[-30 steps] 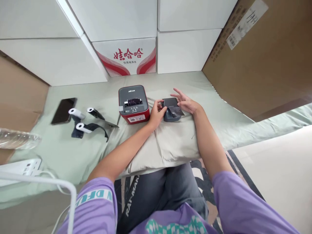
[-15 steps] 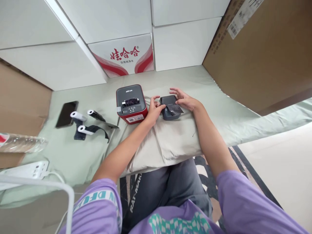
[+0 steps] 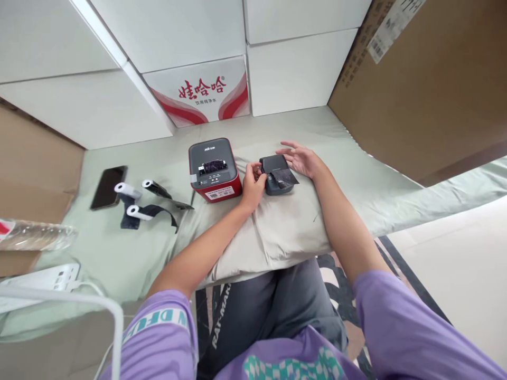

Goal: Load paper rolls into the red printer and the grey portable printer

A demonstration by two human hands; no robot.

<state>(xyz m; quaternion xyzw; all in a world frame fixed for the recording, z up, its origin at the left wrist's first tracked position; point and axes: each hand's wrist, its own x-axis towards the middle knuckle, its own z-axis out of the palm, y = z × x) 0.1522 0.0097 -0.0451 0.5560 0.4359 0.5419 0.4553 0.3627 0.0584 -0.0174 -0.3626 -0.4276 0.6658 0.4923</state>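
A small dark printer (image 3: 272,162) lies on the cloth-covered surface, with a strip of black glossy paper (image 3: 284,178) sticking out over its front right. At its left edge is my left hand (image 3: 253,184), fingers curled in and thumb close to the side; what they pinch, if anything, is hidden. My right hand (image 3: 300,160) is open beside the far right corner, its fingers spread and holding nothing. Left of my left hand stands a larger red and black printer (image 3: 216,171) with black paper showing in its top slot.
Several small rolls of dark paper (image 3: 139,212) lie to the left, near a phone (image 3: 108,187). A plastic bottle (image 3: 37,235) and a white power strip (image 3: 59,277) are at the left edge. White boxes (image 3: 198,95) line the back; a big cardboard box (image 3: 420,100) stands right.
My left thumb has come off the small printer's top and the fingers have curled at its left side. My right hand has drawn slightly away, off the printer. The printer stays put.
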